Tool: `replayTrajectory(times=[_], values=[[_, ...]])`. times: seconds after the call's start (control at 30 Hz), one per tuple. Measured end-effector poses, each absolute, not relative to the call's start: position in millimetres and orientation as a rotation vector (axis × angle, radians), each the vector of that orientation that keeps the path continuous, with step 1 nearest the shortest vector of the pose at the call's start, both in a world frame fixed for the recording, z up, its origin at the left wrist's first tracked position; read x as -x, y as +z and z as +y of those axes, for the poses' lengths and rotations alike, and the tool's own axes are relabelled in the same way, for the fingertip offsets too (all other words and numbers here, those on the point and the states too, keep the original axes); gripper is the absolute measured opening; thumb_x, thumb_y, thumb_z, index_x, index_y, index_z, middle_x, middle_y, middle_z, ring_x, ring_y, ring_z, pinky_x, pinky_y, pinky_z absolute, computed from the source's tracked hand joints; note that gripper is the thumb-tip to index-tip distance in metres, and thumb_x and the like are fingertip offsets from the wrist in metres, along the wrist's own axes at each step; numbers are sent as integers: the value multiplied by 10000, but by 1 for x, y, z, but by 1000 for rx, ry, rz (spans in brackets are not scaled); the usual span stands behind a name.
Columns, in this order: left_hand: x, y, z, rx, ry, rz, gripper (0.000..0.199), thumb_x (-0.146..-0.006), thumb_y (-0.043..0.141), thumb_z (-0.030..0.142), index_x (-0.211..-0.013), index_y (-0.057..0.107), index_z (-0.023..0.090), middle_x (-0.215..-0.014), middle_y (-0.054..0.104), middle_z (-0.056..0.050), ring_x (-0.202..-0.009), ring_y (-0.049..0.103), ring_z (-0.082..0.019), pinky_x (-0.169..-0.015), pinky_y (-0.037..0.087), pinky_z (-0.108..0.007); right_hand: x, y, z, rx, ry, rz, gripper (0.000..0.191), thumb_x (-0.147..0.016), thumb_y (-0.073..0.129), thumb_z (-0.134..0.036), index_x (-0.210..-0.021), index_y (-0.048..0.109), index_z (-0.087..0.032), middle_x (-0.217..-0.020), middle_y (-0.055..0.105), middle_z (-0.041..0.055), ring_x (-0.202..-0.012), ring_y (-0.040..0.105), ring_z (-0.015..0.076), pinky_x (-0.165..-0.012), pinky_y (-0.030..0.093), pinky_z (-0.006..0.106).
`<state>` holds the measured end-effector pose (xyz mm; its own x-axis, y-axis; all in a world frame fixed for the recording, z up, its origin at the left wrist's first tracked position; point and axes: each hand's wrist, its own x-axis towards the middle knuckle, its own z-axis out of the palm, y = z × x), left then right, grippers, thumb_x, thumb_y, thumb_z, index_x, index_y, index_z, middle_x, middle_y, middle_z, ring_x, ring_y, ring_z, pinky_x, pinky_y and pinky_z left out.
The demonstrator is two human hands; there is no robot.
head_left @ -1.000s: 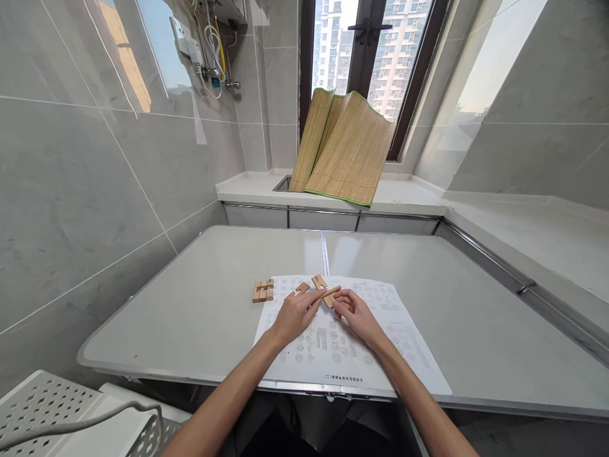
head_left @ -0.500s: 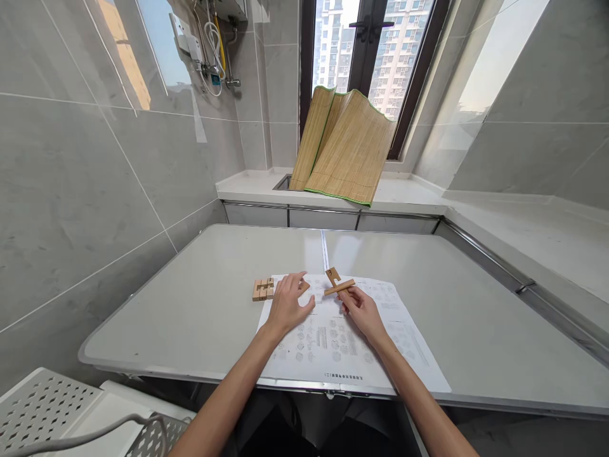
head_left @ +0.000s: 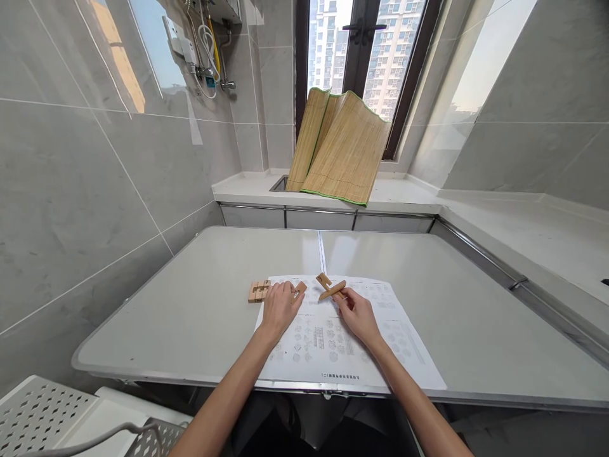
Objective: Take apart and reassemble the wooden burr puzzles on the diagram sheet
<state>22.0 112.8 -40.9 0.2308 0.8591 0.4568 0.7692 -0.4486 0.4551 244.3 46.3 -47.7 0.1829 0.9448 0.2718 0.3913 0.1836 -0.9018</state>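
Your right hand (head_left: 358, 313) is closed, thumb and fingers pinching a notched wooden piece (head_left: 324, 280) by its near end. The far end of that piece points away from you and a little to the left, and it carries a dark mark and a cutout. A wooden bar (head_left: 328, 293) lies crosswise over it, slanting up to the right, its right end close to your fingertips.

Your left hand (head_left: 278, 310) is palm down over the upper left part of the sheet, fingers bent forward. A small wooden piece (head_left: 301, 288) sits between its thumb and forefinger; you can see the piece's far end, but I cannot tell whether your fingers are gripping it or only resting by it. Just left of that hand, a group of wooden blocks (head_left: 257, 292) stands packed together, with a gap showing in the middle. Your fingers partly cover the group's right side, so contact there is unclear.

The printed sheet (head_left: 349, 355) lies flat under both hands, covered with small line drawings, with larger print along the edge nearest you. It rests on the pale desk (head_left: 181, 304), against its front edge. Beyond the desk, a folded bamboo mat (head_left: 345, 152) with green edging leans on a white ledge (head_left: 404, 198) before the window (head_left: 364, 38).
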Motion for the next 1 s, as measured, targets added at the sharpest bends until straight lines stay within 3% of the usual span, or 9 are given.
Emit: replayTrajectory(times=[0.23, 0.3, 0.4, 0.67, 0.8, 1.0], values=[[-11, -15, 112, -2059, 1085, 1520, 366, -978, 563, 561, -1150, 606, 240, -785, 685, -14, -731, 642, -230, -705, 463, -324, -242, -46, 46, 1380, 569, -1495, 338, -997, 531, -508, -936, 699, -220, -794, 728, 48, -676, 618, 235, -665, 470, 335], [-3, -2, 114, -1973, 1117, 1471, 418, -1018, 450, 594, -1150, 604, 229, -832, 684, -25, -727, 624, -204, -689, 465, -304, -241, -45, 47, 1361, 545, -1522, 307, -1006, 527, -467, -934, 698, -222, -830, 730, 57, -701, 618, 239, -681, 471, 341], [3, 20, 117, -1928, 1047, 1314, 513, -1027, 363, 640, -1033, 648, 214, -751, 622, -2, -626, 553, -161, -600, 427, -264, -239, -43, 47, 1314, 540, -1560, 264, -1021, 521, -408, -1007, 712, -226, -912, 746, 66, -740, 629, 240, -699, 481, 346], [-40, 50, 125, -1961, 703, 961, 497, -963, 518, 675, -896, 629, 195, -748, 565, 16, -617, 471, -122, -560, 390, -231, -236, -40, 44, 1174, 585, -1712, 187, -1025, 532, -267, -1053, 716, -249, -1001, 760, 43, -782, 657, 214, -714, 494, 325], [-55, 51, 133, -1983, 537, 879, 476, -922, 597, 671, -910, 633, 197, -675, 505, 42, -611, 455, -126, -578, 374, -236, -236, -39, 43, 1149, 583, -1775, 202, -1003, 538, -183, -1093, 703, -257, -1029, 758, 31, -809, 664, 206, -731, 486, 317], [-56, 51, 144, -1994, 450, 868, 447, -893, 661, 646, -976, 622, 209, -628, 388, 78, -575, 378, -114, -564, 336, -236, -235, -37, 41, 1140, 552, -1813, 181, -1032, 528, -205, -1087, 689, -268, -1009, 745, 22, -832, 663, 209, -763, 479, 329]])
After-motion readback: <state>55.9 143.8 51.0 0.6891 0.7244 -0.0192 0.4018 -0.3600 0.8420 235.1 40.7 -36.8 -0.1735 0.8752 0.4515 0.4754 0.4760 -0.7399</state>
